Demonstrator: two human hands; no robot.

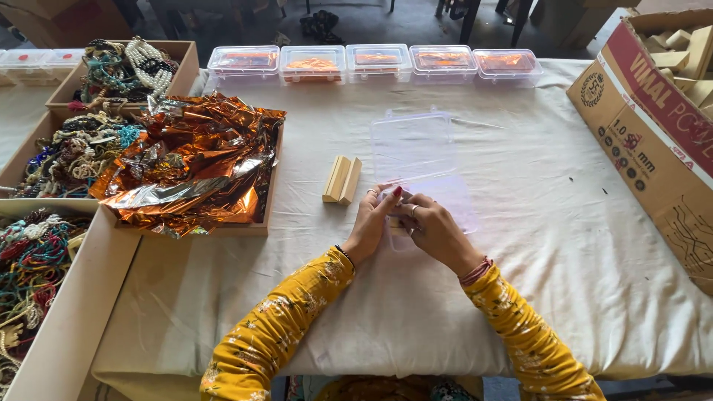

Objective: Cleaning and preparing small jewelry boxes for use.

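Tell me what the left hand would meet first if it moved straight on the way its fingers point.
Probably the open clear box: the left hand points up and right, already at its near edge.

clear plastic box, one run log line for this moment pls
left hand + right hand: both on open clear plastic box | wooden blocks: left of box | foil tray: far left

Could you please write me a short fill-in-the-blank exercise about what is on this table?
1. Both hands, left hand and right hand, rest on an open clear plastic ____.
2. Beside the left hand lie two small ____ blocks.
3. The tray holds crumpled orange and ____ foil.
4. Along the table's far edge stand ____ closed boxes in a row.

Missing words: box; wooden; silver; five
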